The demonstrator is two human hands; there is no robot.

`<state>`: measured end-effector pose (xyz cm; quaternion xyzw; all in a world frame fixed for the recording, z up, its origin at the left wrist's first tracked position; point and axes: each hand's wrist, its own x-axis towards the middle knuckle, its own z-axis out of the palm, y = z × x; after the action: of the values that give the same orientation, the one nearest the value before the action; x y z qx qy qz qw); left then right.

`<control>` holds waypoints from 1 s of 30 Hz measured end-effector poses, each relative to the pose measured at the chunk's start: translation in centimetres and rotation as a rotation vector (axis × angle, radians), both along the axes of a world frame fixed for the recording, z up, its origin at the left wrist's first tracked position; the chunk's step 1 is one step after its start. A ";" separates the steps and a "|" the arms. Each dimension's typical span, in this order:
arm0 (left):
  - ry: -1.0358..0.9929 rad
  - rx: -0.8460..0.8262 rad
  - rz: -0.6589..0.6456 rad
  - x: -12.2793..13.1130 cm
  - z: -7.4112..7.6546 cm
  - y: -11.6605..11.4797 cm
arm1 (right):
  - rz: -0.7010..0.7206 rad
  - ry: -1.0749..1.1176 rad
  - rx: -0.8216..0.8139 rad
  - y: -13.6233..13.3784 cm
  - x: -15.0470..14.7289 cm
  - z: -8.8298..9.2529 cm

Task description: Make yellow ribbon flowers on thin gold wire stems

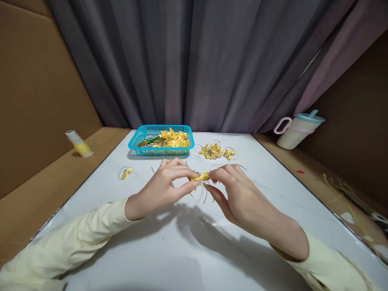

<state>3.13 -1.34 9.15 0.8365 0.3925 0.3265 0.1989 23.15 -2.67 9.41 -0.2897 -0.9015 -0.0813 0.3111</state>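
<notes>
The left hand and the right hand meet just above the middle of the desk. The fingers of both hands pinch a yellow bow between them. It lies sideways, left to right. A blue basket sits farther back.

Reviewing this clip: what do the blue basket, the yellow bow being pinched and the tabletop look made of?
The blue basket: moulded plastic, by its glossy lattice walls. The yellow bow, pinched between left hand and right hand: likely satin ribbon, thin, folded, faintly shiny. The tabletop: smooth glossy white surface with soft reflections; laminate or stone, hard to tell.
</notes>
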 end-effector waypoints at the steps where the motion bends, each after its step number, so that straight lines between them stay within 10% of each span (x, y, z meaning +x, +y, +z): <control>1: 0.011 0.003 -0.009 0.0 0.0 0.0 | 0.000 -0.020 0.014 0.2 -0.1 -0.2; 19: -0.031 -0.186 -0.059 0.7 0.0 0.0 | 0.186 0.077 -0.168 0.5 0.1 -1.1; 30: -0.029 -0.327 -0.048 0.4 -1.7 1.1 | 0.206 0.394 -0.271 -1.9 1.7 3.0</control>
<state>3.51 -0.20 7.49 0.7974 0.4173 0.2652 0.3460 24.89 -4.61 12.43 -0.2455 -0.8510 0.1304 0.4455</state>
